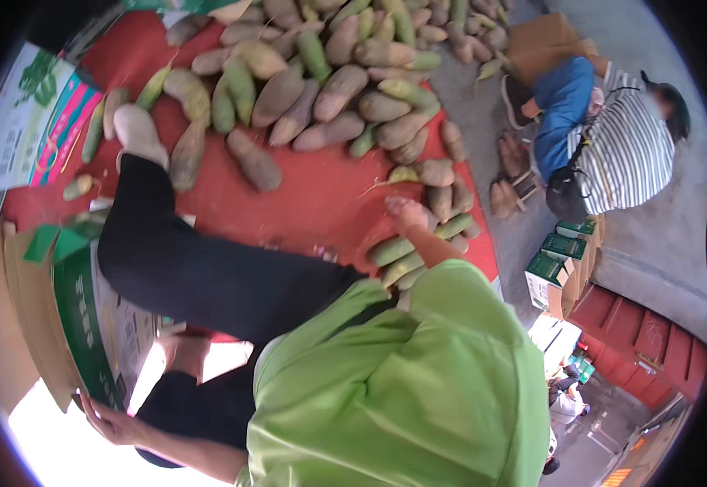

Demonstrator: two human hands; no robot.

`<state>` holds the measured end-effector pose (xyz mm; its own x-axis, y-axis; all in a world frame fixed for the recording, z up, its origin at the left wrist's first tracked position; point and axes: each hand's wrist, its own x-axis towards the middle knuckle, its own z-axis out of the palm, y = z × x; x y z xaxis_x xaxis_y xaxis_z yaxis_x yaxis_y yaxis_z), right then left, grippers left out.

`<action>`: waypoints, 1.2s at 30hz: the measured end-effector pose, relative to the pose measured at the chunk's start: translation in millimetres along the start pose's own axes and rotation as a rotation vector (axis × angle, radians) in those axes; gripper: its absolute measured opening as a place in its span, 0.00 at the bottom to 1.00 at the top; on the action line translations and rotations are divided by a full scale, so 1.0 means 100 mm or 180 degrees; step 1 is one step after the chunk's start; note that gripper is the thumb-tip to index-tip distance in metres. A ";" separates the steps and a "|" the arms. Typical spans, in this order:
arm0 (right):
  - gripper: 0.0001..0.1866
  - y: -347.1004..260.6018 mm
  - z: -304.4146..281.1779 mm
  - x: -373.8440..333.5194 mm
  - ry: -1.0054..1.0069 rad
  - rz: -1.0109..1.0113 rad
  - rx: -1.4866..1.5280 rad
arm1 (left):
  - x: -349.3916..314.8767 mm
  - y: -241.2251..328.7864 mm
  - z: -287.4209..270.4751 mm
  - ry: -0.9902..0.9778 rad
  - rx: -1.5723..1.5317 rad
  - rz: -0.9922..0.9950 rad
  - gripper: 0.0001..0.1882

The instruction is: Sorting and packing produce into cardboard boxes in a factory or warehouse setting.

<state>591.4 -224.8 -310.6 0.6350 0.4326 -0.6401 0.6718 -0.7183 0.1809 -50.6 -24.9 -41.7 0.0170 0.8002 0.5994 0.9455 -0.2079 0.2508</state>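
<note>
Elongated green-and-pinkish root vegetables [342, 91] lie heaped along the upper part of a bright red ground sheet [305, 203], with a smaller group of green roots [391, 252] toward its right edge. Right hand [409, 213] is down at that smaller group, fingers bent; blurry there, so can't tell if it grips a root. Left hand [110, 424] is at lower left, open, fingers extended, next to the bottom of a tan cardboard box with a green printed side [77, 304]. Wearer has a lime-green shirt [402, 381] and black trousers [224, 280]; one pale beige shoe [138, 134] is on the sheet, among roots. Upper left: white printed carton with pink and blue stripes [21, 122]. Right side: co-worker in a striped top [628, 138] and blue jeans, brown carton [544, 45] just beside, row of green-and-white cartons [544, 270] below, red panelled barrier [646, 341] further out.
</note>
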 end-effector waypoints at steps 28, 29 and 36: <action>0.18 0.02 0.07 0.11 -0.0321 -0.1107 -0.1295 | -0.02 0.02 0.02 -0.0348 0.0213 -0.0230 0.16; 0.18 -0.02 0.04 0.09 -0.0369 -0.1184 -0.1330 | -0.06 -0.02 0.00 -0.0349 0.0189 -0.0228 0.16; 0.19 0.00 -0.13 -0.05 -0.0014 -0.1175 -0.0850 | 0.02 0.05 -0.01 -0.0361 0.0088 -0.0214 0.15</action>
<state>593.5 -220.1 -297.6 0.3334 0.6306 -0.7008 0.9280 -0.3507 0.1259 -45.9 -25.2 -37.8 -0.0114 0.8707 0.4917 0.9542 -0.1375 0.2655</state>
